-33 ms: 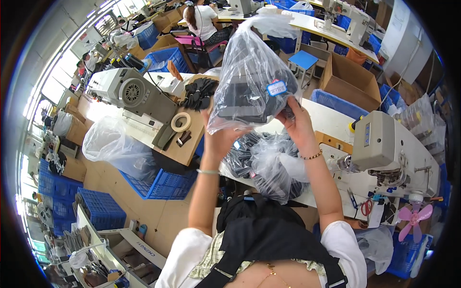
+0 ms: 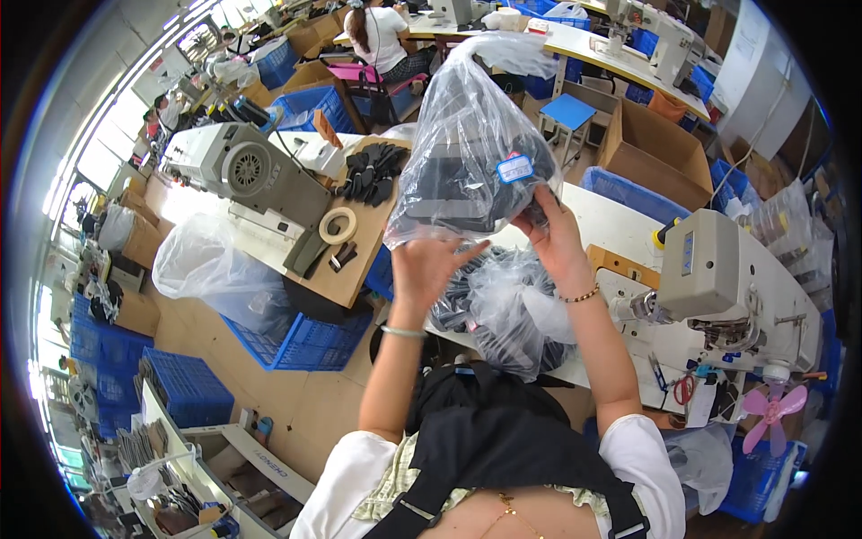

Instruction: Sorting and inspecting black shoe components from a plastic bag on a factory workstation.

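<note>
A clear plastic bag (image 2: 474,126) with dark folded pieces inside hangs raised in front of me, its gathered top pointing away. A white label with a blue border (image 2: 514,168) sits on its right side. My right hand (image 2: 549,232) grips the bag's lower right corner between thumb and fingers. Just below the bag's bottom edge is my left hand (image 2: 429,269), fingers spread; whether its fingertips touch the plastic is hard to tell. Beneath both hands, another clear bag of dark pieces (image 2: 507,305) rests at the table's near edge.
Sewing machines stand on the right (image 2: 718,278) and left (image 2: 247,175). A tape roll (image 2: 338,226) and black gloves (image 2: 373,171) lie on a wooden board. Scissors (image 2: 685,388) and a pink fan (image 2: 774,407) are at right. A blue crate (image 2: 301,341) stands on the floor.
My left hand has come off the bag's lower left edge and shifted right and down, fingers spreading. My right hand keeps its hold, and the bag has barely moved.
</note>
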The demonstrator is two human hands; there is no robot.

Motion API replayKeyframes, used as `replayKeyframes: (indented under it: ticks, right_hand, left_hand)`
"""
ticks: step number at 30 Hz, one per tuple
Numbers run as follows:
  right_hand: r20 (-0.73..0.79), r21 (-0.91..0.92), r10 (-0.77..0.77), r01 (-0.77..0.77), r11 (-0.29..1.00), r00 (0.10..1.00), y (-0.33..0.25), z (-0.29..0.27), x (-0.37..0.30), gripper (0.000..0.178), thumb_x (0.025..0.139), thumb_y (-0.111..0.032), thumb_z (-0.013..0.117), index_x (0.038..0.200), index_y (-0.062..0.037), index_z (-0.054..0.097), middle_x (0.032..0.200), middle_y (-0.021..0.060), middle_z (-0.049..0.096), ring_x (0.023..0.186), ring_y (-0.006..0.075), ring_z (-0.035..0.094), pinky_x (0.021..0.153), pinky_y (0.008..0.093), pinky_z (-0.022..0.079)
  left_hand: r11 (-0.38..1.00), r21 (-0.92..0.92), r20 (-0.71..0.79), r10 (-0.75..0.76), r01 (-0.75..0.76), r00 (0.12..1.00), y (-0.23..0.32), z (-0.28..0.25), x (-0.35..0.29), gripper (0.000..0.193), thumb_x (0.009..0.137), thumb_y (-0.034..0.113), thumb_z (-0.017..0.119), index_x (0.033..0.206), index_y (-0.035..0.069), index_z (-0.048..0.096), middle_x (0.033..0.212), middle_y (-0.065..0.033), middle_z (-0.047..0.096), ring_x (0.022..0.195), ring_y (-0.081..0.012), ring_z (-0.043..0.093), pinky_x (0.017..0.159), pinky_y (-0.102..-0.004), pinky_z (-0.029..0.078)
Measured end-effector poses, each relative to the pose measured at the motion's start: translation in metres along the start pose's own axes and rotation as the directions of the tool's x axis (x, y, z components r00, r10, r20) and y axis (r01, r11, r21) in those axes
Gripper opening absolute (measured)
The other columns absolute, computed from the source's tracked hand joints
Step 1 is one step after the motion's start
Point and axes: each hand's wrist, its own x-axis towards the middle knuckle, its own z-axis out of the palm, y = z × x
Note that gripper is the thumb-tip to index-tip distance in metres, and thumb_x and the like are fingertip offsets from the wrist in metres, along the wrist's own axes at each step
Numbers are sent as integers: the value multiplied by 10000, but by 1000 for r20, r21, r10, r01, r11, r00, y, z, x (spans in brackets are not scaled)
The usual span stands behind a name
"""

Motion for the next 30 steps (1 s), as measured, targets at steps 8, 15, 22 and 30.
replayKeyframes:
  ticks: [8,15,22,30]
  right_hand:
    - [100,-269,2,25,963,995,40,-23,-33,531,850,-15,576,1328,-46,345,1184,76,521,1065,171,527,926,328,439]
    - [136,-94,209,-197,976,968,29,-42,-39,527,920,-315,495,1356,-61,340,1292,71,483,1154,180,485,976,360,382]
    - [98,-63,288,-283,957,953,21,-47,-35,445,870,-323,564,1225,-69,473,1219,35,524,1117,173,495,986,366,369]
    - [58,-3,372,-372,928,926,21,-47,-39,350,836,-268,555,1127,-74,542,1117,28,580,1062,172,534,945,366,404]
  left_hand:
    - [961,230,-364,234,-156,902,-24,2,6,446,904,216,560,1274,27,399,1226,-114,522,1134,-245,505,973,-446,394]
    - [962,254,-337,181,-96,924,-15,-3,-8,319,877,64,563,1180,18,475,1123,-87,577,1047,-199,555,905,-388,446]
    - [953,304,-232,75,-1,970,-8,0,-15,452,813,-10,558,1249,21,442,1187,-94,540,1101,-212,513,941,-396,406]
    - [985,173,-154,40,-13,987,1,-7,-26,591,695,-112,488,1270,10,425,1238,-113,502,1112,-227,504,940,-366,395]
